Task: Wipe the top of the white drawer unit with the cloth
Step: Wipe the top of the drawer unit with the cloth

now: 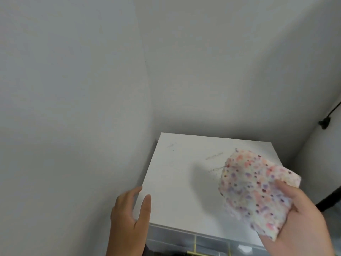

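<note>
The white drawer unit (177,183) stands in a wall corner, its flat top facing me with faint grey smudges and dark crumbs toward the back and right. My right hand (295,220) grips a bunched white cloth (252,191) speckled pink, purple and red, held just above the right side of the top and casting a shadow on it. My left hand (129,217) is at the unit's front left corner, fingers apart, thumb resting on the top near its edge and holding nothing.
White walls close in at the left and back. A black cable with a clip (326,122) hangs on the right wall. Below the top's front edge I see translucent drawer fronts (203,241) and a brass handle (191,253).
</note>
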